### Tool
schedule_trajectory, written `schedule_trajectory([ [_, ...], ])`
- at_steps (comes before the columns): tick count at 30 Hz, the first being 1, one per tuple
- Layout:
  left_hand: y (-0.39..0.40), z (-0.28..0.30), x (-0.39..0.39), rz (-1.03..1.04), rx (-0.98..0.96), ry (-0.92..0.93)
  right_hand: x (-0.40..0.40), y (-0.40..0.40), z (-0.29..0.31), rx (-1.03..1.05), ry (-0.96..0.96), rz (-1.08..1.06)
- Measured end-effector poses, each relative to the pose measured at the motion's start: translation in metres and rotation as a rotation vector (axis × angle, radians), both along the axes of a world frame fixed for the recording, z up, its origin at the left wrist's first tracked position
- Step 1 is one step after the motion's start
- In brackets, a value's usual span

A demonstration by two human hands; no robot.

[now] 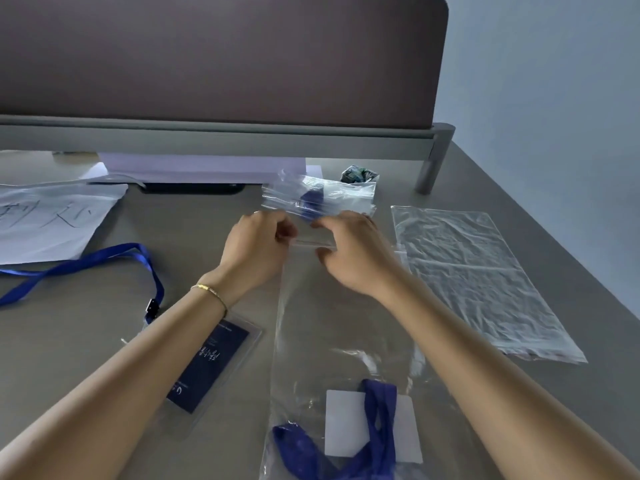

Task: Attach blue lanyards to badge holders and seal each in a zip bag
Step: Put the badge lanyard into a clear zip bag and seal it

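A long clear zip bag [318, 327] lies on the grey desk, its mouth pointing away from me. Inside its near end sit a white badge holder [346, 424] and a bunched blue lanyard [377, 441]. My left hand [256, 247] and my right hand [353, 251] both pinch the bag's zip strip at the far end, side by side. Another blue lanyard [104, 261] lies at the left, clipped to a dark blue badge holder [211, 368] partly under my left forearm. A filled zip bag [318, 197] lies just beyond my hands.
A flat pile of clear bags [481, 278] lies at the right. White paper with handwriting [48, 223] is at the left. A desk partition [214, 64] stands behind, with a crumpled wrapper [358, 174] near it. The desk edge [554, 220] runs diagonally at the right.
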State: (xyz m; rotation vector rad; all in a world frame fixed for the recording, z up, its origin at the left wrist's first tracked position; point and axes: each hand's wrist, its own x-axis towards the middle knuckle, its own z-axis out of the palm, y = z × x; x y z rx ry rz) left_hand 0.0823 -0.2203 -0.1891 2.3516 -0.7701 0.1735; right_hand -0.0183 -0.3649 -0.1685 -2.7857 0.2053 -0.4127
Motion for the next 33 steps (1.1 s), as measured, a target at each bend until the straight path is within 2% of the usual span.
schedule_trajectory([
  [6, 0.003, 0.013, -0.002, -0.142, -0.080, -0.079, 0.020, -0.002, 0.002, 0.087, -0.005, -0.001],
  [10, 0.006, 0.019, -0.002, -0.230, -0.049, -0.033, 0.023, -0.005, -0.001, 0.112, -0.020, 0.021],
  [15, 0.008, 0.021, -0.001, -0.227, 0.024, -0.037, 0.022, -0.005, 0.000, 0.084, -0.030, 0.038],
  [23, 0.008, 0.031, -0.009, -0.262, -0.002, -0.075, 0.018, 0.001, 0.007, 0.038, 0.003, 0.094],
  [33, 0.009, 0.037, -0.012, -0.302, -0.052, 0.018, 0.013, 0.002, 0.017, -0.069, 0.053, 0.104],
])
